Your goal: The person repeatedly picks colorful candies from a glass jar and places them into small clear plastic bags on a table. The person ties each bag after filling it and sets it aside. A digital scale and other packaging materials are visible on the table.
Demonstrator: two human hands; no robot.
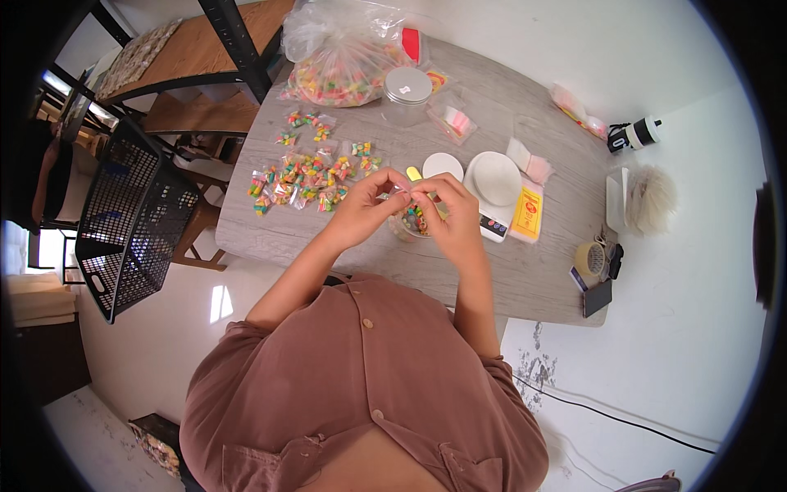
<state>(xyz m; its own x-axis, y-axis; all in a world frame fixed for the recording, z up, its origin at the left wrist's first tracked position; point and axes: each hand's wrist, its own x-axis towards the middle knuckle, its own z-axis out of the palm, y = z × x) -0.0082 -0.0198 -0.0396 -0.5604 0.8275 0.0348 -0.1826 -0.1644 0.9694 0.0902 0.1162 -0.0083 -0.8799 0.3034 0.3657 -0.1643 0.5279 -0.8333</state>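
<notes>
My left hand (367, 207) and my right hand (454, 216) meet at the fingertips, both pinching a small clear plastic bag (398, 189). Its contents are hard to make out behind the fingers. Directly under them stands a clear tub (404, 236) with colourful candies (415, 222) inside, partly hidden by my right hand. A yellow handle (414, 174) shows just behind the fingertips. Left of my hands, several small clear bags of candy (307, 175) lie in a loose pile. A white digital scale (494, 226) bearing a round white dish (495, 178) stands to the right.
At the back are a large plastic bag of candies (344, 77) and a clear jar with a silver lid (407, 92). A white round lid (442, 166) and a yellow-printed packet (527, 212) flank the scale. Tape (590, 259) lies far right; a black basket (144, 215) stands left.
</notes>
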